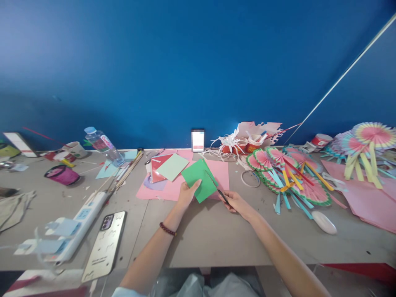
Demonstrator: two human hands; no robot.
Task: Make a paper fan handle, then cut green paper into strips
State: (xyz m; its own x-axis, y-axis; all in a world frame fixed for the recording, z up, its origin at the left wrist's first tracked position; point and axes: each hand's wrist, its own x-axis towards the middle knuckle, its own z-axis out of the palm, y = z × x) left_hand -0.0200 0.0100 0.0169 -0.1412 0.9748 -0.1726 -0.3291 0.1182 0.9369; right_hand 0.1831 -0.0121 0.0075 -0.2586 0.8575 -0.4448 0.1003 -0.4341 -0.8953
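A green paper sheet (202, 180) is held just above the desk (198, 243), over the near edge of a larger pink sheet (170, 191). At its 8 o'clock the left hand (186, 194) grips it, thumb flat on top and the other fingers hidden beneath. At its 4 o'clock the right hand (234, 202) has its fingers closed round the handles of a pair of scissors (220, 193) — the blades point to 10 o'clock along the sheet's right side, though I can't tell how far apart they are.

Taking the green sheet as centre, a pale green sheet (173, 167) lies at 10 o'clock, partly over a red card (157, 175). A tape ring (250, 179) sits at 3 o'clock, with pleated paper fans (268, 156) beyond it. Toward 8 o'clock lies a smartphone (105, 247) — face down, beside a white power strip (83, 214)
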